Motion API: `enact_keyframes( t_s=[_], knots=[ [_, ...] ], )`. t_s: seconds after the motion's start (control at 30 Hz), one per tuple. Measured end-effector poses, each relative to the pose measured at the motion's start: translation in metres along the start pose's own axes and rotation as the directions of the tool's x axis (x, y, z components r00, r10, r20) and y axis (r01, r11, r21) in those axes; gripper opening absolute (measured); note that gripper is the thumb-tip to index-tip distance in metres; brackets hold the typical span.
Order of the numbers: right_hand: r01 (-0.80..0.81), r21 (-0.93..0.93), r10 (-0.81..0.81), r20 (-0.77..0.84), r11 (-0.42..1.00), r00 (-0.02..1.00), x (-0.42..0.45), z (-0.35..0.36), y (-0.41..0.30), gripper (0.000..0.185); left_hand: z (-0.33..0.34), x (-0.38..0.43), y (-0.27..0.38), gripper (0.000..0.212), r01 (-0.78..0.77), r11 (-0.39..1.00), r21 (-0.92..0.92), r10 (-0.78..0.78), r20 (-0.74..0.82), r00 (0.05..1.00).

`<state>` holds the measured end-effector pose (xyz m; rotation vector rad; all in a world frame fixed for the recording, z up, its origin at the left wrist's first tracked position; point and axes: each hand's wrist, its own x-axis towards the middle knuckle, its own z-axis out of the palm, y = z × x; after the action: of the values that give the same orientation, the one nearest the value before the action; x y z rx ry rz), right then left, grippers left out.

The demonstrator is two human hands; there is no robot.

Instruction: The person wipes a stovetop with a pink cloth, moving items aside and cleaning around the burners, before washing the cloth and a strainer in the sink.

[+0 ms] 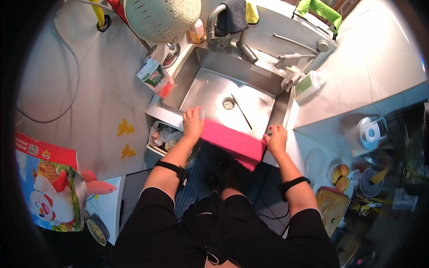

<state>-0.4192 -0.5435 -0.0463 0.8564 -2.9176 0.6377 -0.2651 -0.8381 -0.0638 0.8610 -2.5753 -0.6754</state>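
Observation:
A bright pink cloth (pixel 234 139) hangs over the front edge of a stainless steel sink (pixel 214 83), part of it dropping down the front. My left hand (pixel 193 124) is at the cloth's left end, and my right hand (pixel 277 138) is at its right end, by the sink's front right corner. Both hands have their fingers bent at the edge; whether they grip the cloth is hard to see. A thin dark stick (pixel 243 114) lies on the sink floor beside the drain (pixel 229 103). Above the sink's back rim stands the faucet (pixel 211 23), with a dark grey cloth (pixel 233 16) over it.
An open bin (pixel 153 147) holding bags sits below the left front corner. Left of the sink are a carton (pixel 155 76) and a colander (pixel 164 20). A white bottle (pixel 307 85) lies on the right. Further right are fruit (pixel 342 177) and a wooden cutting board (pixel 331 207).

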Motion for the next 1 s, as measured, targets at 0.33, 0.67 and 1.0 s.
enact_keyframes(
  t_s=[0.33,0.67,1.0],
  knots=[
    [0.065,0.407,-0.205,0.31,0.911,0.928,-0.04,0.026,-0.02,0.026,0.01,-0.042,0.025,0.046,-0.423,0.894,0.145,0.39,0.213,0.896],
    [-0.958,0.281,0.085,0.957,-0.053,0.276,-0.012,0.018,-0.038,0.024,0.04,-0.032,0.025,0.034,0.876,0.122,-0.467,-0.22,0.847,0.483],
    [-0.001,0.472,-0.302,0.565,0.881,0.768,0.021,0.024,-0.165,0.034,-0.092,-0.067,0.017,0.033,0.178,0.905,-0.385,-0.054,0.312,0.948]
  ],
)
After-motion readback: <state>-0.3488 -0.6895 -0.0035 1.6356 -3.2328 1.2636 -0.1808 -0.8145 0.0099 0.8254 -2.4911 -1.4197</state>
